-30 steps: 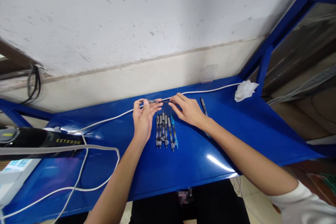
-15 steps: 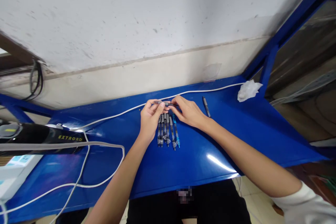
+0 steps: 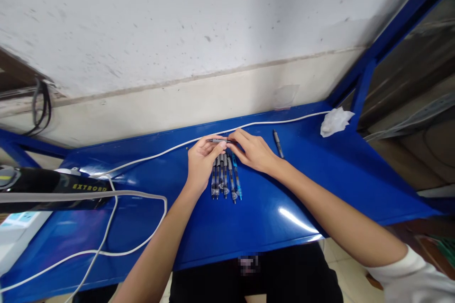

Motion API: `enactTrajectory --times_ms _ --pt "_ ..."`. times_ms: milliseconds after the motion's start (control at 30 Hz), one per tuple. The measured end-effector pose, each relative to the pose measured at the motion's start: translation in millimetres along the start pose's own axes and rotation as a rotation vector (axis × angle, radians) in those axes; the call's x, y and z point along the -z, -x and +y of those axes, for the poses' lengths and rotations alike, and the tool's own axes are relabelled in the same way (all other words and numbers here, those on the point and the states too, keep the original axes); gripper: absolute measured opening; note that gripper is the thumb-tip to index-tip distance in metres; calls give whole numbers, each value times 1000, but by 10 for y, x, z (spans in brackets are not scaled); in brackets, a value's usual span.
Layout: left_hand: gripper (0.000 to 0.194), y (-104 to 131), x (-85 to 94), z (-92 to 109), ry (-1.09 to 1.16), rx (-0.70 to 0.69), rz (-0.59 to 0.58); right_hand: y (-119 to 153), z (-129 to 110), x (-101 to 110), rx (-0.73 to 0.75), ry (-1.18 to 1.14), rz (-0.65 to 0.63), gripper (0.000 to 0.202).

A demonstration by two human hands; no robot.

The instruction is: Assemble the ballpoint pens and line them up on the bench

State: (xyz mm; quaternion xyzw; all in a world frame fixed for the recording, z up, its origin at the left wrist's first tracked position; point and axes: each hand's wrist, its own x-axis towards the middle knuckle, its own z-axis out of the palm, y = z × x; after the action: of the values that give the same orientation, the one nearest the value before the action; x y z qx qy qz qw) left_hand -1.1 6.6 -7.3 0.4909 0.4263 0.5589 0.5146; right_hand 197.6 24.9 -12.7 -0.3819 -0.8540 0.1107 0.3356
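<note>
Above a row of pens, my left hand point(image 3: 204, 156) is closed on a grey-and-black pen point(image 3: 217, 141), held nearly level between thumb and fingers. My right hand point(image 3: 253, 150) pinches the dark right end of the same pen; its fingertips partly cover that end. Just below my hands, several grey-and-black pens point(image 3: 222, 177) and one blue pen point(image 3: 236, 180) lie side by side on the blue table point(image 3: 249, 227), clear wrap at their lower ends. Another dark pen point(image 3: 278, 144) lies alone to the right of my right hand.
A white cable point(image 3: 156, 152) runs along the table's back by the wall. More white cable point(image 3: 106, 251) loops over the left side, near a black cylindrical device point(image 3: 53, 189) and a white power strip point(image 3: 24, 236). Crumpled white tissue point(image 3: 336, 122) sits at the back right.
The view has shifted slightly. My right fingers have come a little closer to my left hand along the pen. The pens on the table stay where they were.
</note>
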Motion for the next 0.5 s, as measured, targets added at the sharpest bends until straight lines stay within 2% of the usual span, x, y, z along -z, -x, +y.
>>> enactTrajectory --times_ms 233,500 --pt "25 -7 12 -16 -18 -11 -2 10 27 -33 -69 -85 7 18" --pt "26 -8 17 -58 -17 1 8 0 -7 21 24 -24 -9 24"
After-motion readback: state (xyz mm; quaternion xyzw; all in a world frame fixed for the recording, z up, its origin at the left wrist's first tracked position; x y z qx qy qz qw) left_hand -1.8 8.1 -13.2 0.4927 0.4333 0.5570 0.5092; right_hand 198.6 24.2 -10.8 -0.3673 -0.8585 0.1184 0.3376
